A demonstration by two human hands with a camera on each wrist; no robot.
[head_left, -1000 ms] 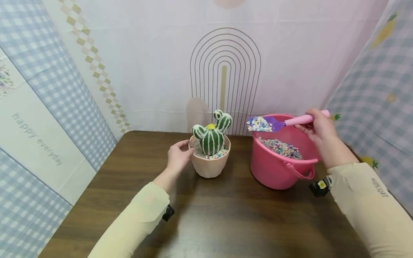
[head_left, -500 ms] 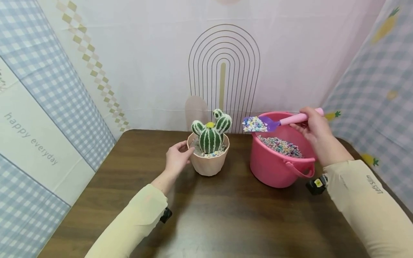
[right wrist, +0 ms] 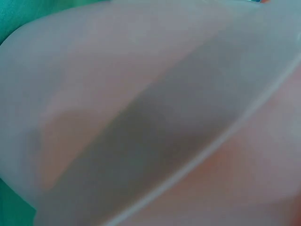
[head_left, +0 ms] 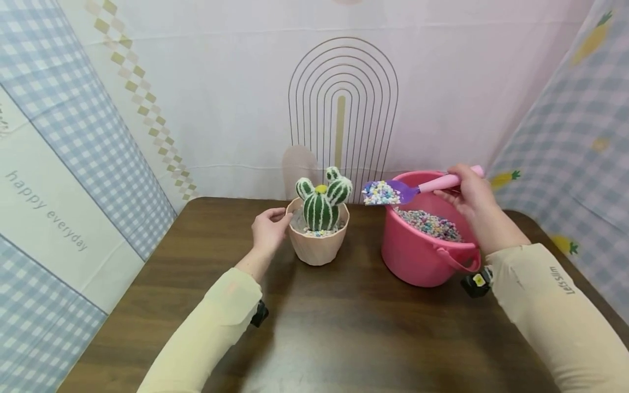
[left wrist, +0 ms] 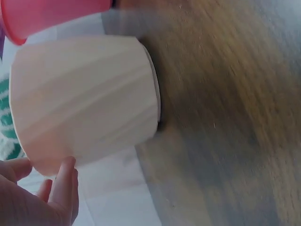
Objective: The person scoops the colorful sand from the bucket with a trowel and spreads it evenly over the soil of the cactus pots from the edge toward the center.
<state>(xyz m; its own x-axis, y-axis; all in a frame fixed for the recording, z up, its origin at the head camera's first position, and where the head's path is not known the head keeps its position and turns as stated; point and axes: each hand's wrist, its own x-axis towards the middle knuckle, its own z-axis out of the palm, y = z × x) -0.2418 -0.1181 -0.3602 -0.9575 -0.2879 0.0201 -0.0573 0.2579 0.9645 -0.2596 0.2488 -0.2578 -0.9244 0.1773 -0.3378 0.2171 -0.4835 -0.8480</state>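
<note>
Purple scoop [head_left: 407, 192] with beads [head_left: 381, 193] is in the right hand's grip [head_left: 473, 195] over the bucket [head_left: 408, 259]; left of the bucket, the left hand [head_left: 267, 233] pinches the pot [head_left: 318, 251].

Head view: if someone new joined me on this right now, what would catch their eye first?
Probably the bright pink bucket, right of centre on the table, with pastel beads inside. Next, the purple-bladed scoop in the right hand, loaded with beads, above the bucket's rim and jutting past its left side. Then the white-striped green cactus near the middle, in a pale pot with the left hand at its rim.
</note>
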